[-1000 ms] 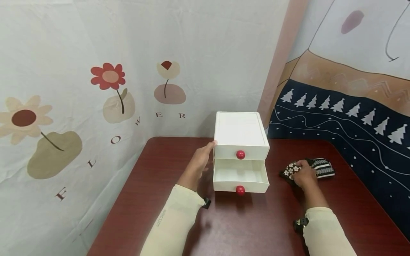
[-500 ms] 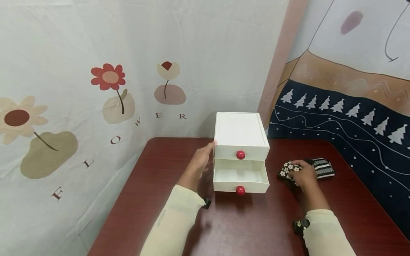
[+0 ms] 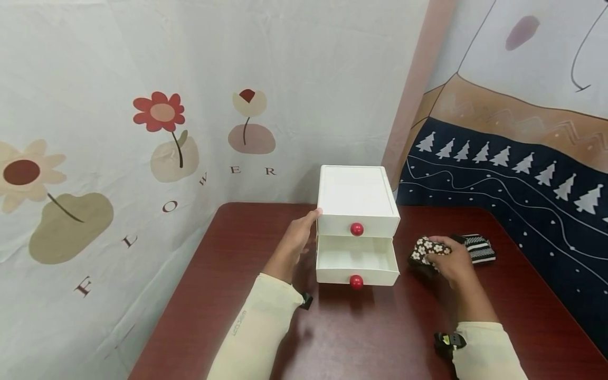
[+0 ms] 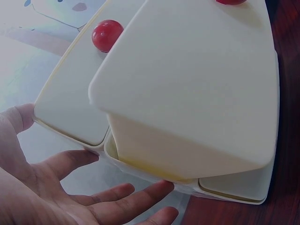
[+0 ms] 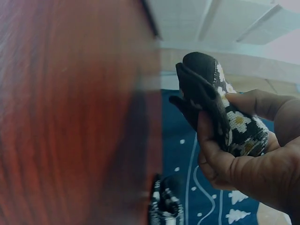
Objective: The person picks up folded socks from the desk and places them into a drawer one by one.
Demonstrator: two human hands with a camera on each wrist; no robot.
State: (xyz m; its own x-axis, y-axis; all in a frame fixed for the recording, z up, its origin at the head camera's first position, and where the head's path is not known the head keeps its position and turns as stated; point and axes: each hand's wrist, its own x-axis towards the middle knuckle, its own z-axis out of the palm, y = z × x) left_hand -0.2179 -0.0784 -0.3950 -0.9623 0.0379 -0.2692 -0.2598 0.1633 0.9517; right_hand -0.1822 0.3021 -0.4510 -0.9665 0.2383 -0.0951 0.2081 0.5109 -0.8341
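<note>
"Where's the flowered cloth (image 3: 424, 249)?"

"Over the table (image 3: 361, 338), right of the drawer unit (image 3: 358, 190), pinched in the right hand (image 3: 455, 262) and jutting leftward, toward the pulled-out lower drawer (image 3: 332, 276)."

"And the left hand (image 3: 298, 236)?"

"Farther off, its spread fingers touching the drawer unit's left side."

Pale cream left sleeve (image 3: 258, 327) with small grey lettering (image 3: 239, 322) — matching right sleeve (image 3: 486, 348) — plus a black left wrist device (image 3: 307, 301) and a yellow-flecked black right wrist device (image 3: 447, 342).
</note>
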